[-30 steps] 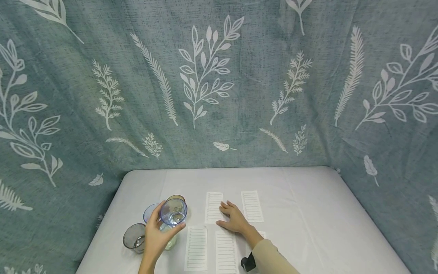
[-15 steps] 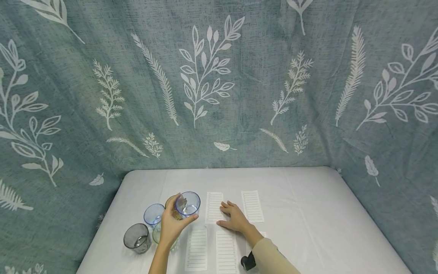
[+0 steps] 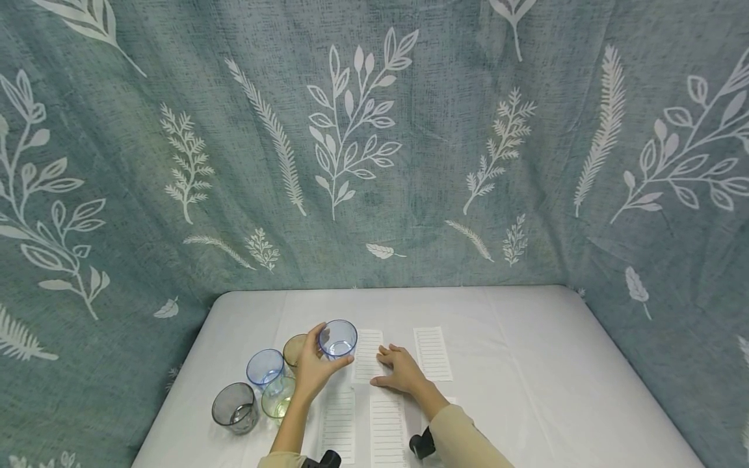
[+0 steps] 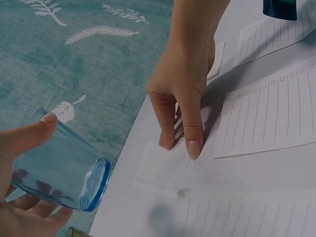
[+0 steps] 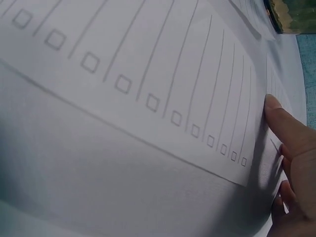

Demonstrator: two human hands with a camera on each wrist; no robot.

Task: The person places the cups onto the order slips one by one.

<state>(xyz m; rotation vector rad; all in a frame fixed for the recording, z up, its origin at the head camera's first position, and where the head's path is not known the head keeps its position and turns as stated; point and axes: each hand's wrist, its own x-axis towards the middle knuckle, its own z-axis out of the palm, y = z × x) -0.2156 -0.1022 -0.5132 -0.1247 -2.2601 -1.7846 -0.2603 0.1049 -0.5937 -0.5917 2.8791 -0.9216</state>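
Note:
My left hand [image 3: 314, 372] grips a clear blue drinking glass [image 3: 339, 341] between thumb and fingers, raised above the table. In the left wrist view the glass [image 4: 64, 168] is tilted, its thick base toward the papers. Just right of it, my right hand [image 3: 404, 374] rests its fingertips on a lined checklist sheet [image 3: 365, 357], and its thumb and fingers point down at the paper [image 4: 163, 165]. The right wrist view catches the right thumb [image 5: 286, 121] near a paper's edge.
At left stand a second blue glass [image 3: 265, 368], an amber glass [image 3: 292, 348], a green glass [image 3: 276, 402] and a grey glass [image 3: 235, 411]. More checklist sheets lie at right [image 3: 433, 354] and in front [image 3: 387, 432]. A leaf-patterned curtain [image 3: 374, 143] hangs behind the white table [image 3: 526, 364].
My left hand has carried the blue glass rightward and slightly away, from over the other glasses to beside the checklist sheet. The right hand has stayed in place.

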